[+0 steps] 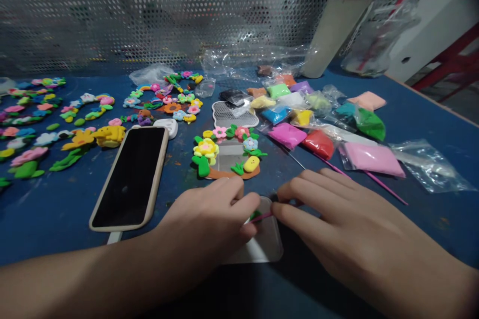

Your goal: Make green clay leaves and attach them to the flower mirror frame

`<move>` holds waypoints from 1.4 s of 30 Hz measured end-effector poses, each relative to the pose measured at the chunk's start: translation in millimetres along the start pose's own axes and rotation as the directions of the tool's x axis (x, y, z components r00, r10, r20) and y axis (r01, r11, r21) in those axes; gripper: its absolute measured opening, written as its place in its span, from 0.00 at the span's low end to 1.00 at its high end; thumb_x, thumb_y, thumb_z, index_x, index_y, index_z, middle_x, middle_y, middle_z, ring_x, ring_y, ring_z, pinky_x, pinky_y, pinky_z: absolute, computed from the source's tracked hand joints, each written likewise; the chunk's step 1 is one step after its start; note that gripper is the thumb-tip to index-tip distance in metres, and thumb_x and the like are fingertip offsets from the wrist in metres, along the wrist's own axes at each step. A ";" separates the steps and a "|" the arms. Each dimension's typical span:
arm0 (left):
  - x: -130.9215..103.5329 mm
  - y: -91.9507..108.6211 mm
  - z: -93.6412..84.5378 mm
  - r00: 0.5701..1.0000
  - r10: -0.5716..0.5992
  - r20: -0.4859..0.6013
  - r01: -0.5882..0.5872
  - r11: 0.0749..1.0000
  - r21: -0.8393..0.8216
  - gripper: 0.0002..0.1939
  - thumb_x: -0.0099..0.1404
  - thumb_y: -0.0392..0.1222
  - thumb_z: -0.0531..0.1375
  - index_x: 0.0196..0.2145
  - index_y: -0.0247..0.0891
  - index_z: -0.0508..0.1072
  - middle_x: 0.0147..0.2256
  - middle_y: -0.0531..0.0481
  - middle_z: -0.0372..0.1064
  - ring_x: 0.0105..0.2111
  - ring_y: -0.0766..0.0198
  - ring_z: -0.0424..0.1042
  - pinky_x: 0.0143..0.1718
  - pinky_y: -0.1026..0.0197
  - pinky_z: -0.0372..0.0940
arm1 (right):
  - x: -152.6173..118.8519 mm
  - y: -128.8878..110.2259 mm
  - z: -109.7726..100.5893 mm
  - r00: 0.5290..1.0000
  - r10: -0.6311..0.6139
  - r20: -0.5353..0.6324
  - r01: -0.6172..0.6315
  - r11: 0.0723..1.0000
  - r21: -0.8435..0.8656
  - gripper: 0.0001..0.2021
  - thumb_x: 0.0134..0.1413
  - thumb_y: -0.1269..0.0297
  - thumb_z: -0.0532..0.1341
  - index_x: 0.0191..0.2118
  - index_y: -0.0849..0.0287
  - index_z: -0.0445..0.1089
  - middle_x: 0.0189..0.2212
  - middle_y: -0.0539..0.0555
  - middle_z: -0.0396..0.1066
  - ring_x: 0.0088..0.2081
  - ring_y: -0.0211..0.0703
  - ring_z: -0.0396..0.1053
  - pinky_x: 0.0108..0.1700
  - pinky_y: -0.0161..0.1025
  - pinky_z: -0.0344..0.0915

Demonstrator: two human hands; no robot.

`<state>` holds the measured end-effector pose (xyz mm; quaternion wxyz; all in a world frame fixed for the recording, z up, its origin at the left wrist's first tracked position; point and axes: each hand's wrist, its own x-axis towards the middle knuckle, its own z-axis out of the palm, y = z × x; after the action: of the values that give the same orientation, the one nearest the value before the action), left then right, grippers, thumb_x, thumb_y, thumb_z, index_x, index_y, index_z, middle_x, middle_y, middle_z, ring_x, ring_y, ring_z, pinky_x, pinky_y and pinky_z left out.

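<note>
My right hand (325,214) is closed in a pinch on a thin pink modelling stick (262,218), whose tip points left. Between the curled index finger and thumb of my left hand (213,214) sits a small green clay piece (256,215), mostly hidden, and the stick's tip meets it. Both hands are above a clear plastic plate (267,244) on the blue table. Just beyond them lies a mirror-like frame (230,159) ringed with clay flowers, leaves and a yellow figure.
A phone (130,179) with a cable lies left. Several clay-decorated frames (164,97) spread over the back left. Bags of coloured clay, including a pink one (372,158) and a red one (319,143), lie right. A tumbler (340,25) stands against the perforated metal panel (149,15).
</note>
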<state>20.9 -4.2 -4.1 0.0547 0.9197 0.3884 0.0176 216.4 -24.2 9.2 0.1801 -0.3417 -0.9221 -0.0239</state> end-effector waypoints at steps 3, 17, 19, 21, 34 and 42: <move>1.3 0.9 0.0 1.000 0.010 0.014 -0.009 0.998 -0.059 0.07 0.59 0.34 0.61 0.35 0.42 0.72 0.28 0.54 0.63 0.24 0.66 0.62 0.19 0.65 0.47 | -5.2 4.7 3.3 0.998 0.057 0.013 -0.058 0.994 0.097 0.16 0.61 0.75 0.48 0.29 0.60 0.71 0.27 0.54 0.68 0.28 0.44 0.61 0.28 0.40 0.58; -10.0 -0.7 -4.1 0.996 0.010 -0.091 -0.012 1.000 -0.018 0.06 0.60 0.40 0.62 0.33 0.40 0.67 0.29 0.53 0.65 0.28 0.60 0.67 0.22 0.61 0.53 | -9.7 14.9 11.0 0.980 0.197 0.010 -0.188 0.916 0.353 0.11 0.58 0.75 0.54 0.35 0.60 0.73 0.27 0.52 0.70 0.29 0.41 0.66 0.30 0.36 0.63; -10.7 -3.8 -6.2 0.992 0.051 -0.119 -0.056 0.997 -0.044 0.05 0.62 0.36 0.60 0.30 0.41 0.66 0.28 0.54 0.64 0.27 0.61 0.66 0.22 0.62 0.52 | -9.1 12.5 11.6 0.979 0.204 -0.005 -0.188 0.909 0.372 0.10 0.58 0.74 0.54 0.35 0.60 0.74 0.27 0.53 0.70 0.29 0.41 0.67 0.29 0.36 0.64; -8.6 -7.2 -8.3 0.988 0.058 -0.145 -0.066 0.996 -0.055 0.07 0.63 0.33 0.58 0.28 0.41 0.65 0.27 0.55 0.63 0.26 0.62 0.64 0.21 0.62 0.51 | -8.7 10.8 9.7 0.965 0.261 -0.014 -0.230 0.873 0.429 0.08 0.56 0.74 0.57 0.36 0.59 0.74 0.28 0.52 0.72 0.30 0.39 0.69 0.30 0.34 0.65; -4.0 -14.1 -6.9 0.998 0.055 -0.043 -0.068 0.918 -0.391 0.08 0.68 0.37 0.52 0.30 0.39 0.66 0.27 0.57 0.64 0.26 0.69 0.63 0.25 0.67 0.53 | -5.4 -10.6 9.9 0.905 0.422 0.055 -0.315 0.577 0.753 0.07 0.56 0.74 0.56 0.33 0.57 0.70 0.27 0.48 0.72 0.28 0.34 0.70 0.29 0.28 0.68; -2.3 -21.3 -6.5 0.994 0.070 0.080 -0.064 0.996 -0.068 0.05 0.62 0.35 0.60 0.30 0.38 0.66 0.28 0.55 0.63 0.30 0.64 0.64 0.24 0.63 0.50 | -13.6 -22.2 20.2 0.944 0.329 0.033 -0.296 0.798 0.524 0.08 0.58 0.74 0.54 0.35 0.57 0.68 0.27 0.48 0.74 0.27 0.33 0.72 0.29 0.26 0.68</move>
<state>3.6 9.5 -0.1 0.1002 0.9299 0.3539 -0.0057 205.3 -46.3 -12.7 0.2951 -0.4263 -0.8186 0.2471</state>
